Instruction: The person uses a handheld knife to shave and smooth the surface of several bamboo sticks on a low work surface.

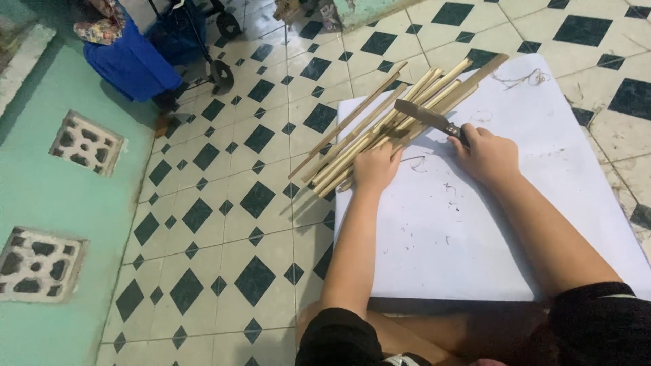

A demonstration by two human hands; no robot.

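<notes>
Floor: white tiles (pixel 224 224) with dark diamonds; teal wall (pixel 74 203) at left with two vent blocks. One white board (pixel 475 230) lies on the floor. One bundle of bamboo strips (pixel 380 129), too many overlapping to count, rests across its upper-left corner. Left hand (pixel 375 168) presses them, fingers together. Right hand (pixel 487 156) grips one knife (pixel 424 116), fingers curled round its handle, blade on the strips.

One knife (pixel 422 116), one white board (pixel 515 224), two hands (pixel 377 167), many bamboo strips (pixel 380 129)
</notes>
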